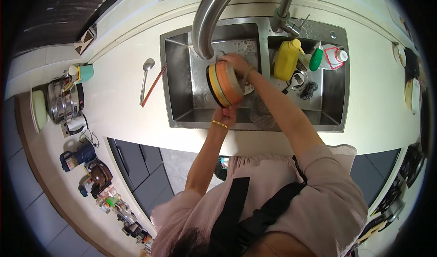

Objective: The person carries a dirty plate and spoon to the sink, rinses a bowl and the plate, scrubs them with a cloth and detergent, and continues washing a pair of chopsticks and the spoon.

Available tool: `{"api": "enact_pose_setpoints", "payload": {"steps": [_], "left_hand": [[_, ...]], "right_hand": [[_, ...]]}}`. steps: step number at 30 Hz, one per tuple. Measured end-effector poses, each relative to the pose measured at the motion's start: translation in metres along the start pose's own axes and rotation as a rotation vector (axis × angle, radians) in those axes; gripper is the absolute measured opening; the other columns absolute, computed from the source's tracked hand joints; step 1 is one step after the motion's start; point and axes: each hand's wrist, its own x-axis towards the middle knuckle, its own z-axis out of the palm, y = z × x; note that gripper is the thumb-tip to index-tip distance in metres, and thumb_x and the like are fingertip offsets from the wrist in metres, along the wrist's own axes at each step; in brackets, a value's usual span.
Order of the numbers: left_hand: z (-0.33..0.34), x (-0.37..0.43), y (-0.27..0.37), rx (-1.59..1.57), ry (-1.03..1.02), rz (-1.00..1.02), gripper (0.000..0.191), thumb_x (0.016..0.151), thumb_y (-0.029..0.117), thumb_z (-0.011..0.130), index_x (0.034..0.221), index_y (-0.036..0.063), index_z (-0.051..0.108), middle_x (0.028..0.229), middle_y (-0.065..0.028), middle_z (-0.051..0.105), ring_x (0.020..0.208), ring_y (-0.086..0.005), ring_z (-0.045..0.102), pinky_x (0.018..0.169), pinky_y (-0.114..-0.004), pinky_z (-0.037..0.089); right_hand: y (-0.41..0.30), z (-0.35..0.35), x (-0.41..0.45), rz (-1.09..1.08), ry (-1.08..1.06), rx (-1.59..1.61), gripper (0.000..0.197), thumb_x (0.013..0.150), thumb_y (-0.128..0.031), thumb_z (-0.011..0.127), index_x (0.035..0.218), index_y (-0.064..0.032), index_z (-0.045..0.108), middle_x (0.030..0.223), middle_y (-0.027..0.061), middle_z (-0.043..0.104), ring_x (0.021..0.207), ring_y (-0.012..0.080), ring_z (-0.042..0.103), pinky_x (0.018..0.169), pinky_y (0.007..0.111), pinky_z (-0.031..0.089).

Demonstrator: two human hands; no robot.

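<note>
Over the left basin of a steel double sink, both hands hold a bowl with orange and yellow bands and a dark rim. It is tipped on its side, the rim facing left. My left hand grips its near edge from below. My right hand is at its far side, the fingers partly hidden behind the bowl. The curved steel faucet arches just above and left of my right hand. Part of a pale object shows behind the bowl; what it is cannot be made out.
The right basin holds a yellow pump bottle, a green-topped bottle, a white bottle and a scouring pad. A translucent bag lies by the divider. Left on the counter are a spoon and red chopsticks.
</note>
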Motion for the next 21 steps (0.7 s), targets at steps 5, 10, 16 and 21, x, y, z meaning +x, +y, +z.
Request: {"api": "enact_pose_setpoints", "payload": {"steps": [5,10,16,21], "left_hand": [[-0.015,-0.004,0.008,0.04,0.071,0.144,0.023,0.082,0.022,0.036,0.086,0.001,0.045,0.056,-0.009,0.046,0.037,-0.0079,0.042,0.03,-0.014,0.039],[-0.016,-0.013,0.021,0.166,0.25,0.205,0.02,0.081,0.02,0.037,0.078,0.0023,0.047,0.057,-0.0097,0.048,0.037,-0.0088,0.043,0.029,-0.014,0.038],[-0.026,-0.007,0.023,0.252,0.266,0.298,0.016,0.079,0.012,0.038,0.086,0.0004,0.047,0.067,-0.0133,0.053,0.05,-0.0156,0.052,0.038,-0.019,0.045],[-0.012,-0.014,0.045,0.287,0.248,0.521,0.022,0.078,0.007,0.036,0.095,-0.0043,0.043,0.088,-0.0188,0.052,0.075,-0.0261,0.055,0.061,-0.029,0.051]], "right_hand": [[-0.032,0.057,-0.052,0.811,0.114,1.537,0.038,0.078,-0.037,0.04,0.106,-0.0111,0.043,0.102,0.0064,0.047,0.089,0.018,0.047,0.077,0.028,0.037],[-0.055,0.051,-0.053,0.722,0.235,1.578,0.046,0.078,-0.043,0.036,0.11,-0.0091,0.04,0.104,0.0051,0.046,0.092,0.0175,0.045,0.08,0.028,0.035],[-0.044,0.052,-0.053,0.868,0.084,1.345,0.049,0.079,-0.046,0.029,0.112,-0.0117,0.037,0.109,0.0096,0.042,0.096,0.0219,0.042,0.081,0.035,0.033],[-0.07,0.047,-0.071,0.607,0.134,1.411,0.036,0.079,-0.041,0.03,0.088,-0.0117,0.048,0.079,0.0034,0.049,0.071,0.018,0.046,0.064,0.036,0.04]]}}
